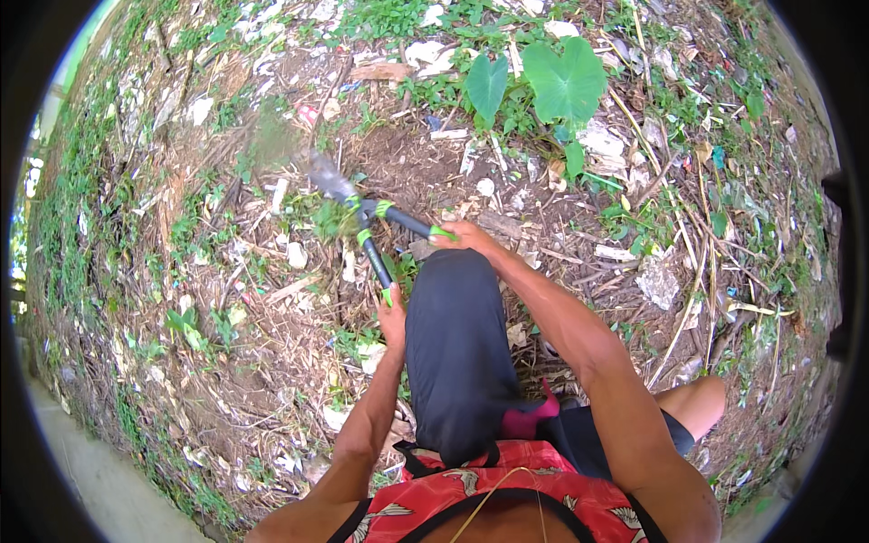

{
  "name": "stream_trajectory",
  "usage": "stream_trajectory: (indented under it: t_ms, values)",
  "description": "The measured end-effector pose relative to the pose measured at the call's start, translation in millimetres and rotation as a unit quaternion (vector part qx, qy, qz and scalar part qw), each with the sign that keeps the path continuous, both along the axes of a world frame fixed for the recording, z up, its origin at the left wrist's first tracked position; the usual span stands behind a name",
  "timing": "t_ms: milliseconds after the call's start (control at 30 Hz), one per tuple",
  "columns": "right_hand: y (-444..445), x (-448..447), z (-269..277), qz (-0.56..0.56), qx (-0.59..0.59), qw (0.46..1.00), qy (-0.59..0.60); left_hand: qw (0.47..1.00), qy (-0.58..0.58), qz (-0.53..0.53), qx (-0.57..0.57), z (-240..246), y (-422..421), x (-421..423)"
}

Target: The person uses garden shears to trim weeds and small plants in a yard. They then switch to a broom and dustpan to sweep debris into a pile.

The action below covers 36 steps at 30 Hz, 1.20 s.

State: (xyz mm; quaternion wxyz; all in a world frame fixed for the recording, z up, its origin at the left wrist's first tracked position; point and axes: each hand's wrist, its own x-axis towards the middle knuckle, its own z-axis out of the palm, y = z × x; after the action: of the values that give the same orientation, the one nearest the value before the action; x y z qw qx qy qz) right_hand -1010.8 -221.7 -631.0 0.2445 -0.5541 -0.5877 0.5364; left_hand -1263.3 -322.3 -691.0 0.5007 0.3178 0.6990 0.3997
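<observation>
Both hands hold a pair of hedge shears (366, 209) with dark handles and bright green parts. My left hand (392, 313) is closed around the end of the lower handle, beside my dark-clothed knee. Around the end of the other handle, just beyond the knee, is my right hand (464, 237). The shears' blades are blurred and point away to the upper left, low over the weeds. A blurred tuft of green weeds (334, 217) lies against the shears near the blade joint. How far apart the blades stand cannot be told.
Littered soil with dry stalks, wood scraps and pale debris surrounds me. A broad-leaved plant (567, 78) grows ahead to the right. A piece of wood (381, 71) lies farther ahead. A concrete edge (102, 468) runs along the lower left.
</observation>
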Motion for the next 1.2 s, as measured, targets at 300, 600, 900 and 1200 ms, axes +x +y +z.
stream_trajectory:
  t_ms: [300,600,900,1200]
  values:
    - [-146.6,98.1,19.6,-0.135,-0.261,0.953,0.074,0.964,0.012,-0.264,0.017,25.0,-37.5,-44.8]
    - [-203.8,104.2,25.2,-0.299,-0.264,0.902,0.166,0.870,0.067,-0.481,0.081,52.4,45.0,-6.3]
    - [-160.4,115.3,25.9,-0.335,-0.297,0.848,0.284,0.830,0.121,-0.534,-0.109,132.1,136.7,58.6]
    - [-186.2,129.3,27.7,-0.321,-0.266,0.853,0.314,0.823,0.044,-0.539,-0.172,183.8,148.1,75.7]
